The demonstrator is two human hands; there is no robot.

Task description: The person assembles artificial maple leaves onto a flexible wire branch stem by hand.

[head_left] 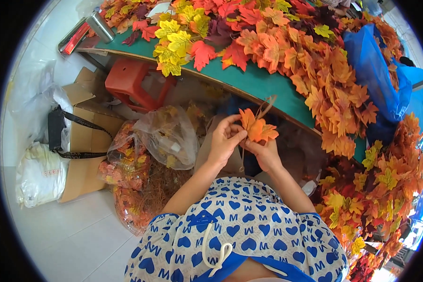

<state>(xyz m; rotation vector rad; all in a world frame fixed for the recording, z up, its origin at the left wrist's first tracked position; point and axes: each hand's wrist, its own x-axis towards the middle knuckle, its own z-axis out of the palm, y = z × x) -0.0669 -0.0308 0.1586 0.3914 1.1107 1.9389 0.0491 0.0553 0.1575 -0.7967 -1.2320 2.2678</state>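
Green table [272, 91] runs diagonally across the head view, heaped with fake maple leaves [286, 42] in red, yellow and orange, too many to count. White tiled floor [66, 230] lies below it.

Head view, the only one. We sit at the table edge with both forearms coming up from the lower edge. Our left hand [224, 141] is closed in a pinch on the left side of an orange leaf sprig [257, 128]. Our right hand [266, 154] grips the sprig from below, at the stem end. The sprig is held in the air just in front of the table edge, between the hands and touching both. Thin brown stems [266, 107] stick up behind it; we count two or three, not sure.

Judgement on handling: the leaves look thin and floppy, so the pinch should sit near the leaf base, with the right hand steadying the stem; pulling at a leaf tip would likely tear or bend it.

Counts: one red stool [131, 82] under the table; one cardboard box [82, 136] with one black strap [82, 123] across it; two clear bags [167, 136] of leaves on the floor; one white bag [40, 174]; one blue bag [373, 70] on the table; one metal cup [100, 27] at the far left corner.
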